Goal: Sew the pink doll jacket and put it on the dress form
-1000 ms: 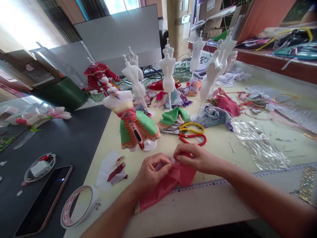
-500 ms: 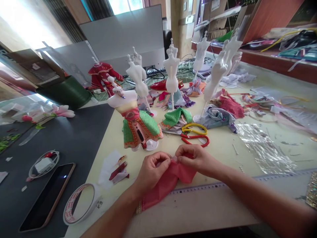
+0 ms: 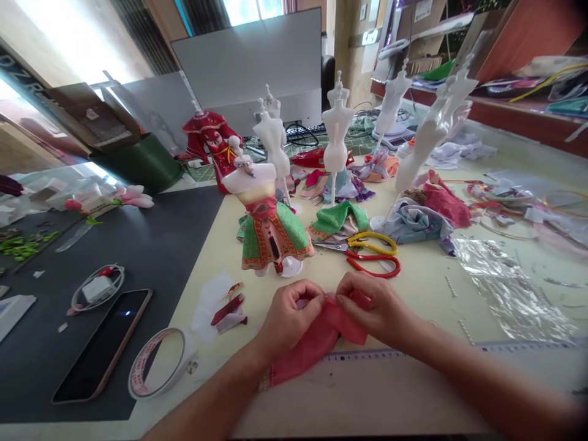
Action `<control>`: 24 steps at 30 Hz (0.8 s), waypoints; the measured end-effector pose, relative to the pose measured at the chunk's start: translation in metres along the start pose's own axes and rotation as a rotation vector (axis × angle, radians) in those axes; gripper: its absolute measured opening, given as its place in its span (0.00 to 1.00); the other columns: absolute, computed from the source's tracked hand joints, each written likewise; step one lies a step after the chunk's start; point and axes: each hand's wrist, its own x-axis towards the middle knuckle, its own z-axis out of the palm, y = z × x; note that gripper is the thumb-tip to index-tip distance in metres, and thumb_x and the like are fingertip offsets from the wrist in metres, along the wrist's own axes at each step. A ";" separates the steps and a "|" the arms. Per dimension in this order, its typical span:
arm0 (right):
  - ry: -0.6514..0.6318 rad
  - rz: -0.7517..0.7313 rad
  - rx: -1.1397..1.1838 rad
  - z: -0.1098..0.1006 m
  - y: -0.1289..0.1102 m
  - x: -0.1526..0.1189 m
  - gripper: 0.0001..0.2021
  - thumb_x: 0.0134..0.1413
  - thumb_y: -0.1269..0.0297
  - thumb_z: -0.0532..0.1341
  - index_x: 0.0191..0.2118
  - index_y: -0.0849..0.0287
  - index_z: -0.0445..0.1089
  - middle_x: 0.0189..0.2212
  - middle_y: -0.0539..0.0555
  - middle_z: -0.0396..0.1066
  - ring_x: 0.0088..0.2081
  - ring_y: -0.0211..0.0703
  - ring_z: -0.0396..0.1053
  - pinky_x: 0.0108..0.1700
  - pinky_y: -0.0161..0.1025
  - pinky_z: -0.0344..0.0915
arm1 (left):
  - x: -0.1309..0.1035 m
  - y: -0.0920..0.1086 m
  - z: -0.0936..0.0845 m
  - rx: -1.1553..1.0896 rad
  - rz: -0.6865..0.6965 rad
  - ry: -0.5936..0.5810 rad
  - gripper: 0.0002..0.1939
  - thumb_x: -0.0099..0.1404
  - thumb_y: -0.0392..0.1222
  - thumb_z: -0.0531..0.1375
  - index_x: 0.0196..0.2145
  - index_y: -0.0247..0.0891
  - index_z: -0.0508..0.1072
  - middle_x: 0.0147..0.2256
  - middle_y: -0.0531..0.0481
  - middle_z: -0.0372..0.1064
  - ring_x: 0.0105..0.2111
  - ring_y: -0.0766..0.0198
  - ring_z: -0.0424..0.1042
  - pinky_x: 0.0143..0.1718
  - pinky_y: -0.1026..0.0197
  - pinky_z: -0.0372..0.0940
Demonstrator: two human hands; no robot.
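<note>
The red cloth [image 3: 307, 352] is at the near side of the tabletop [image 3: 404, 392], between the hands and partly over the ruler [image 3: 376, 354]. Its long axis slants from the beaded end near the left wrist, lower left, up to the gathered end at the fingertips; a loose fold hangs under the right hand [image 3: 379, 306].

The left hand [image 3: 285, 315] comes in from the lower left, back of the hand up, its fingers bent and clamped on the cloth's upper edge. The right hand reaches in from the lower right, its wrist angled toward the left hand, thumb and index fingers together on the same edge. The two pinches are just beside each other.

Beyond the hands, the scissors [image 3: 374, 250] lie with blades to the left, near the dressed form [image 3: 275, 237]. The tape roll [image 3: 160, 362] and phone [image 3: 103, 346] are to the left
</note>
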 end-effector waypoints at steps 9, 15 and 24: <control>0.056 -0.159 -0.084 0.003 0.000 -0.002 0.05 0.53 0.72 0.54 0.27 0.59 0.61 0.23 0.51 0.65 0.27 0.39 0.61 0.30 0.36 0.56 | -0.002 0.001 0.001 0.017 -0.008 0.028 0.07 0.59 0.39 0.56 0.26 0.34 0.69 0.27 0.49 0.69 0.30 0.64 0.66 0.33 0.64 0.61; 0.066 -0.273 -0.111 0.003 -0.003 0.000 0.05 0.54 0.74 0.53 0.29 0.60 0.61 0.24 0.52 0.64 0.28 0.40 0.60 0.30 0.37 0.56 | -0.001 0.002 0.002 0.027 0.007 0.044 0.07 0.59 0.39 0.56 0.26 0.34 0.69 0.27 0.50 0.68 0.30 0.65 0.65 0.33 0.64 0.61; 0.073 -0.358 -0.171 0.003 -0.007 0.001 0.05 0.55 0.75 0.52 0.30 0.61 0.62 0.25 0.54 0.65 0.28 0.41 0.60 0.32 0.39 0.59 | -0.003 0.003 0.002 0.080 0.061 0.065 0.06 0.58 0.35 0.56 0.24 0.35 0.68 0.29 0.50 0.69 0.31 0.65 0.67 0.35 0.65 0.61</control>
